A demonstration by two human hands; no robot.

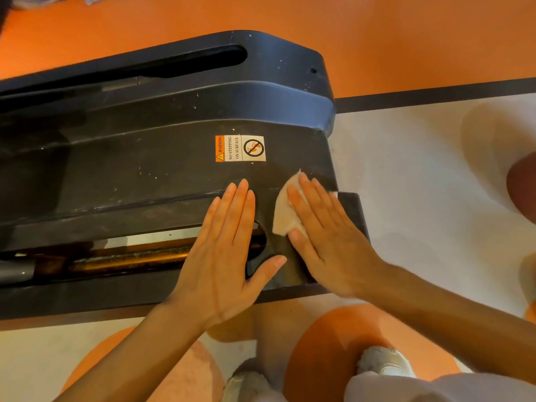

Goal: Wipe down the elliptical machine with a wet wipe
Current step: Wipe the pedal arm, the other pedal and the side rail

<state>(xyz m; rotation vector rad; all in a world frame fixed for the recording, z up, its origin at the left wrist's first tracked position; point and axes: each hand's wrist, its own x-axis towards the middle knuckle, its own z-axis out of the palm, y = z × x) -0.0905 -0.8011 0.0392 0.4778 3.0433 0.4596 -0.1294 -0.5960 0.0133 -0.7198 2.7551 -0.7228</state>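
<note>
The black rear base cover of the elliptical machine (174, 175) fills the middle of the head view, dusty and speckled white. A crumpled off-white wet wipe (282, 213) lies on its near right corner. My right hand (324, 233) presses flat on the wipe with straight fingers, covering most of it. Just to the left, my left hand (226, 248) rests flat on the cover, fingers together, thumb spread across a rounded slot opening.
A warning sticker (240, 148) reading "no stepping on surface" sits above my hands. A brass-coloured rail (130, 258) shows inside the near slot. A second slot (162, 63) runs along the far side. Orange and pale grey floor surrounds the machine. My shoes (383, 362) stand below.
</note>
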